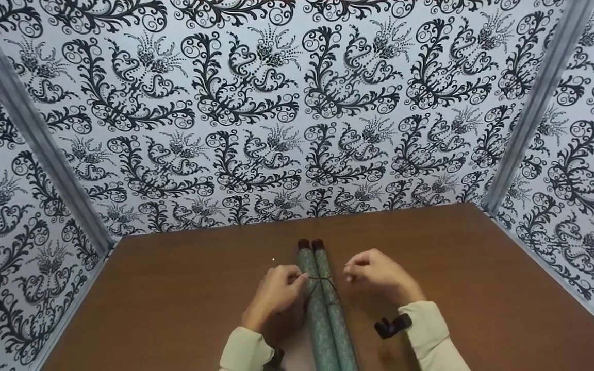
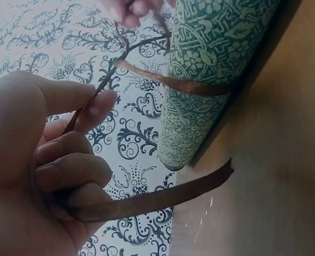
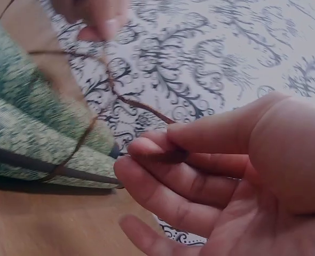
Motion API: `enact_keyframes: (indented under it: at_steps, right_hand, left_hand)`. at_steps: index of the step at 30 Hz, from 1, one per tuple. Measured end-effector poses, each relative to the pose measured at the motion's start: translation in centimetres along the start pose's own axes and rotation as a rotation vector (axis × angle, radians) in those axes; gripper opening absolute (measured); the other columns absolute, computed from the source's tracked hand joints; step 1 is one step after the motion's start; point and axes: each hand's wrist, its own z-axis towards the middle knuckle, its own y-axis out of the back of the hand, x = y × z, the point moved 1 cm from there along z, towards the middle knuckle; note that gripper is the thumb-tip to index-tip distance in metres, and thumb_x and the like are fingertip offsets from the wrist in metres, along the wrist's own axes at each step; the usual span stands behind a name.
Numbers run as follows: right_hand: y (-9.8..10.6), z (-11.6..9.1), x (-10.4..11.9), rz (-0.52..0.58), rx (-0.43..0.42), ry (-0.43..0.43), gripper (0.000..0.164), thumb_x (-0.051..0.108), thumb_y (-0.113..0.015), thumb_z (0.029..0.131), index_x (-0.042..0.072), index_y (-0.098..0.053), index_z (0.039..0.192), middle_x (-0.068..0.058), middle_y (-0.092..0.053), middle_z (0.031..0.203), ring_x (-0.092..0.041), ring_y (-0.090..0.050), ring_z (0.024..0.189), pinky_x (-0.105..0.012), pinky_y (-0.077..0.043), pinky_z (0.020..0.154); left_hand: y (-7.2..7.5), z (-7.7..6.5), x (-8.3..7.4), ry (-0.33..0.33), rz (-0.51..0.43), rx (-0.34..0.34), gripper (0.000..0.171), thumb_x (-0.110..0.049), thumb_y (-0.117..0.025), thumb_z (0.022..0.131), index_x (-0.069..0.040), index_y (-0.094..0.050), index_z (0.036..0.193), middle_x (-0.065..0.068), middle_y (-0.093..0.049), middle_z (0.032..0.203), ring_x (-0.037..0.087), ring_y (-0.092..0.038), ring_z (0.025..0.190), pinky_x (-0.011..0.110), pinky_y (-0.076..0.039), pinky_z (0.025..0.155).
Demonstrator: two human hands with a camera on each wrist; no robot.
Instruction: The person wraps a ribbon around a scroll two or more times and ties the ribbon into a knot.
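Note:
Two green patterned rolls (image 1: 325,309) lie side by side on the brown table (image 1: 173,299), dark caps pointing away from me. A thin brown ribbon (image 2: 168,82) is wrapped round them. My left hand (image 1: 276,293) sits just left of the rolls and pinches one ribbon end (image 2: 88,109) between thumb and forefinger; the loose tail (image 2: 163,197) hangs below. My right hand (image 1: 379,275) sits just right of the rolls and pinches the other ribbon end (image 3: 152,114) between thumb and forefinger. The rolls (image 3: 34,133) appear at the left of the right wrist view.
Black-and-white floral walls (image 1: 297,103) enclose the table at the back and both sides. Grey corner posts (image 1: 34,134) stand at left and right. Bare tabletop lies on either side of the rolls.

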Motion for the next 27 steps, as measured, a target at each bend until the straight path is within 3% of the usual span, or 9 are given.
enact_keyframes:
  at_steps: [7, 9, 14, 22, 27]
  right_hand:
    - [1.1, 0.0, -0.4, 0.343, 0.036, -0.086, 0.022, 0.019, -0.055, 0.094, 0.000, -0.063, 0.086, -0.006, -0.060, 0.072, -0.017, -0.058, 0.065, -0.029, -0.045, 0.058]
    - [1.3, -0.1, -0.4, 0.377, 0.041, -0.123, 0.022, 0.020, -0.053, 0.095, 0.002, -0.061, 0.086, -0.002, -0.052, 0.067, -0.012, -0.049, 0.055, -0.025, -0.039, 0.051]
    - [1.9, -0.6, -0.6, 0.249, 0.035, -0.164, 0.024, 0.024, -0.054, 0.094, 0.003, -0.062, 0.088, 0.004, -0.038, 0.060, -0.007, -0.029, 0.045, -0.023, -0.028, 0.042]
    - [3.1, -1.3, -1.2, 0.074, 0.120, -0.109, 0.022, 0.019, -0.057, 0.091, -0.001, -0.065, 0.083, 0.000, -0.057, 0.071, -0.010, -0.036, 0.052, -0.025, -0.031, 0.048]
    - [3.7, -1.7, -1.8, -0.055, 0.160, -0.055, 0.026, 0.019, -0.059, 0.089, -0.005, -0.065, 0.083, -0.008, -0.062, 0.084, -0.010, -0.046, 0.061, -0.025, -0.037, 0.056]
  left_hand:
    - [0.1, 0.1, 0.2, -0.055, 0.037, -0.023, 0.023, -0.020, -0.059, 0.091, -0.014, -0.061, 0.069, -0.009, -0.044, 0.056, 0.004, -0.035, 0.047, 0.022, -0.031, 0.046]
    - [0.2, 0.1, 0.2, -0.053, 0.035, -0.025, 0.023, -0.020, -0.059, 0.091, -0.015, -0.061, 0.068, -0.010, -0.044, 0.056, 0.003, -0.036, 0.047, 0.022, -0.032, 0.046]
    - [0.5, 0.0, 0.2, -0.029, 0.018, -0.012, 0.023, -0.021, -0.059, 0.090, -0.015, -0.061, 0.068, -0.011, -0.044, 0.056, 0.004, -0.038, 0.047, 0.022, -0.034, 0.045]
    - [0.7, -0.1, 0.5, -0.037, 0.031, -0.015, 0.020, -0.018, -0.060, 0.089, -0.013, -0.068, 0.072, -0.009, -0.058, 0.065, 0.005, -0.042, 0.052, 0.023, -0.038, 0.050]
    - [0.8, -0.2, 0.6, -0.013, 0.063, -0.020, 0.020, -0.018, -0.062, 0.087, -0.012, -0.067, 0.069, -0.009, -0.056, 0.063, 0.006, -0.044, 0.054, 0.025, -0.038, 0.050]
